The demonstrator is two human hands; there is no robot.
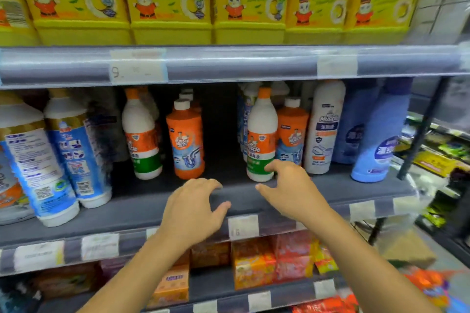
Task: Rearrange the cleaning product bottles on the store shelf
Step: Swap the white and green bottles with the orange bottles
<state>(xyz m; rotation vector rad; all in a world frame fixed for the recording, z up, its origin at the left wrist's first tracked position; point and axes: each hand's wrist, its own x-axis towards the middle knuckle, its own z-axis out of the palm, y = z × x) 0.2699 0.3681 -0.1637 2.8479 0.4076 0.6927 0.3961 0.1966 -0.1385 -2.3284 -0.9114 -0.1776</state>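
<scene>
Reaching over shelf (157,211) edge: both hands empty, fingers spread & curled. Left hand (193,208) below orange bottle (187,140), not touching. Right hand (290,188) just in front of white bottle (262,134), fingertips at its base; contact unclear. Gap between the 2 bottles.

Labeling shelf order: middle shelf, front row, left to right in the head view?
Two white-and-blue bottles → white bottle with orange-green label → orange drain-cleaner bottle → empty gap → second white orange-green bottle → orange bottle → tall white bottle → light blue bottle.
</scene>
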